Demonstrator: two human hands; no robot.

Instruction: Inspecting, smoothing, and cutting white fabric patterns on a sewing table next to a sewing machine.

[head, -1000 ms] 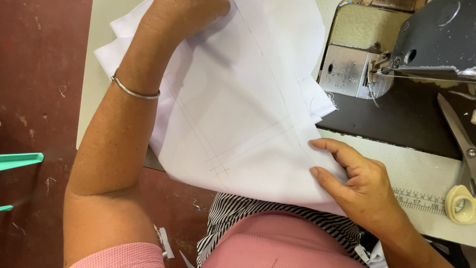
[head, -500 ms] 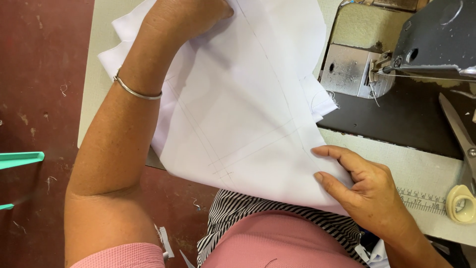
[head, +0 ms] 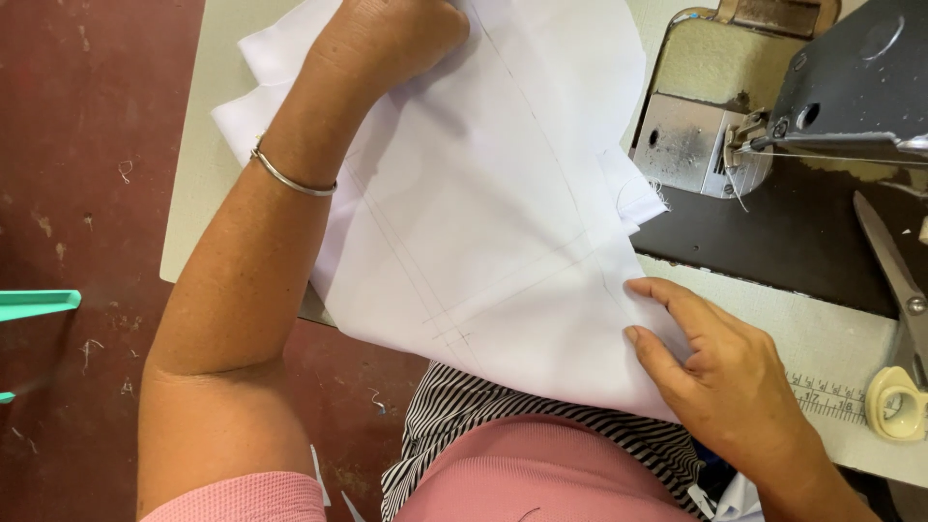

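Note:
A large piece of white fabric with faint drawn lines lies spread over the sewing table. My left hand rests on its far upper part, fingers curled down onto the cloth; a thin metal bangle sits on that wrist. My right hand lies on the cloth's near right corner, its fingertips pressing on the edge. Neither hand lifts the fabric off the table.
A sewing machine stands at the upper right, its head over a dark bed. Scissors with a cream handle and a measuring tape lie at the right. The pale table edge borders a red floor; a teal object shows at left.
My right hand has slid slightly along the fabric's near edge. The left hand and the cloth stay almost as they were.

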